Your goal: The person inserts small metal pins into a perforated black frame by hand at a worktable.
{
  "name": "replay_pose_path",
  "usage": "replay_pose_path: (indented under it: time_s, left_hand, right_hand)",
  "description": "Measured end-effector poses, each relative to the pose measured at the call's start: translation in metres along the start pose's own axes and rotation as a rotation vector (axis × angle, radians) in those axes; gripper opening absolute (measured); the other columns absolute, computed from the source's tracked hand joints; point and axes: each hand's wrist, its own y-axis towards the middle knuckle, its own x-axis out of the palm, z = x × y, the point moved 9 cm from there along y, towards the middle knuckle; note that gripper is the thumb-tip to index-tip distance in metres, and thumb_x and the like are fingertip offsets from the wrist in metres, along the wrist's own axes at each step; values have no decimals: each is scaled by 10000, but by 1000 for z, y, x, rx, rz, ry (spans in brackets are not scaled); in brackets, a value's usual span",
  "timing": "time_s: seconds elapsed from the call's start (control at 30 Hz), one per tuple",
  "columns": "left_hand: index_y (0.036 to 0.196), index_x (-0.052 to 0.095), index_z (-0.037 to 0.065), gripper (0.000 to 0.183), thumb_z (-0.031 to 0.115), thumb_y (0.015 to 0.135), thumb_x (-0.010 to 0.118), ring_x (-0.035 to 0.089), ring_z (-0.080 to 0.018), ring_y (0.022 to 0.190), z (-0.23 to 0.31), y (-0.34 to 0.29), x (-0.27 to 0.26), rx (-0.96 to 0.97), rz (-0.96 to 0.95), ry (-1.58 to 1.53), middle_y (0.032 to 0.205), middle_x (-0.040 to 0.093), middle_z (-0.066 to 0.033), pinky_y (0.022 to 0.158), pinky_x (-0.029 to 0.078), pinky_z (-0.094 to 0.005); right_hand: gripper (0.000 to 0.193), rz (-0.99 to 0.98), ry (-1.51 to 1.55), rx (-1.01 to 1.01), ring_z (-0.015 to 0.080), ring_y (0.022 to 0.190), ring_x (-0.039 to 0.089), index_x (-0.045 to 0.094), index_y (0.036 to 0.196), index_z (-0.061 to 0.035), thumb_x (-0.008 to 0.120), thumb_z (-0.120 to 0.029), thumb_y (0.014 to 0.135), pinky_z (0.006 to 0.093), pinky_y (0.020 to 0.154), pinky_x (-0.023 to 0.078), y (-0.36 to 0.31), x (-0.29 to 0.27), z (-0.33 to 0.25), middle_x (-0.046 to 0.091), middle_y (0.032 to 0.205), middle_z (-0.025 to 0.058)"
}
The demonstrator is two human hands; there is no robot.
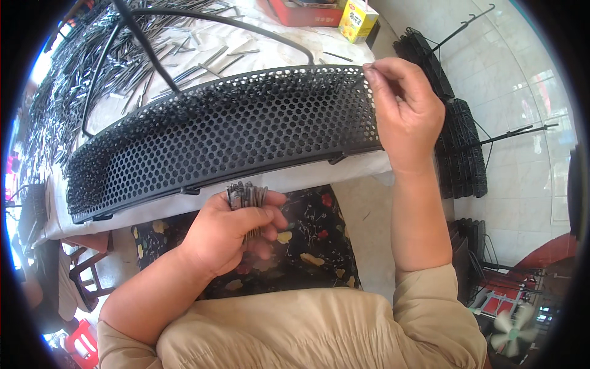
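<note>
A long black metal basket (239, 132) with punched round holes rests tilted along the near edge of the table. Its curved wire handle (227, 23) arches over the back. In my left hand (215, 237), below the front rim, a bundle of short thin metal strips (246, 195) is gripped upright between thumb and fingers. My right hand (409, 114) is at the basket's far right corner, thumb and forefinger pinched together at the rim. Whether a small piece sits between those fingertips cannot be made out.
Loose metal strips (67, 92) heap on the white-covered table (270, 52) at the left. A red tray (295, 13) and a yellow drink carton (358, 20) stand at the back. More black baskets (464, 147) are stacked to the right, and a small fan (514, 329) is lower right.
</note>
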Motion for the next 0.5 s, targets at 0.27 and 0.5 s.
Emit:
replay_pose_path:
  time_s: [0.27,0.5]
  left_hand:
    - [1013,592,0,146,101,920,544,522,-139,554,4,-52,-70,64,8,-88,747,639,-131,393,313,-242]
    - [1028,604,16,132,117,946,586,652,-184,727,1,-110,-164,258,190,-307,886,678,-116,522,512,-299]
  right_hand:
    - [112,-193,459,241,102,714,643,657,910,-22,723,17,828,237,676,511,-32,79,-83,686,805,52]
    - [77,-375,569,136,275,708,659,649,895,-59,698,-50,836,319,647,511,-33,190,-178,671,805,114]
